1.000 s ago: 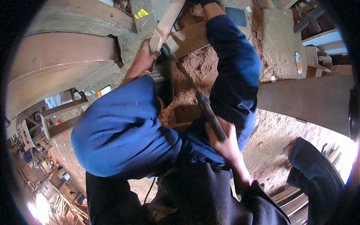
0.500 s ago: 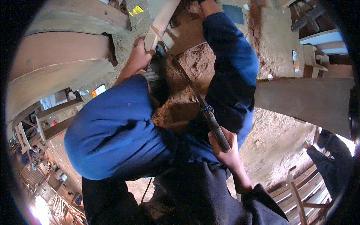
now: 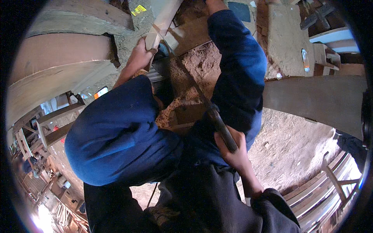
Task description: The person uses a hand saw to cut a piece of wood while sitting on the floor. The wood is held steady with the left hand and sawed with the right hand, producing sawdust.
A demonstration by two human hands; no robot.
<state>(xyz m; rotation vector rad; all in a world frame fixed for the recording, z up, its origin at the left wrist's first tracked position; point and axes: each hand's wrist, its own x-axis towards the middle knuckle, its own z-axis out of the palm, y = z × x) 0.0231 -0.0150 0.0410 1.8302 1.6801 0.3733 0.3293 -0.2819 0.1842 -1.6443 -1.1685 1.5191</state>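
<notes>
At the top centre, my left hand (image 3: 140, 56) is closed on the near end of a pale wooden piece (image 3: 166, 17). A thin-bladed saw (image 3: 188, 73) crosses that piece just beyond my fingers. Its long dark cylindrical handle (image 3: 220, 122) is gripped by my right hand (image 3: 233, 149), low at centre right. My legs in blue trousers (image 3: 120, 139) are bent either side of the blade. Beneath the saw are brown wood shavings (image 3: 198, 60) and a wooden board (image 3: 194, 29), with something dark and ridged by my left hand, too shadowed to make out.
Large planks (image 3: 70, 52) stand at upper left, a broad grey board (image 3: 312, 97) at right. Slatted wood (image 3: 307, 186) lies lower right, beside a dark-clad person (image 3: 351, 149) at the rim. Another person (image 3: 27, 165) and wood clutter appear far left. A yellow packet (image 3: 138, 9) is on the floor.
The saw slid back, then slightly forward again with my right hand. My left hand sits a little further left in view. The person at right has moved away toward the rim.
</notes>
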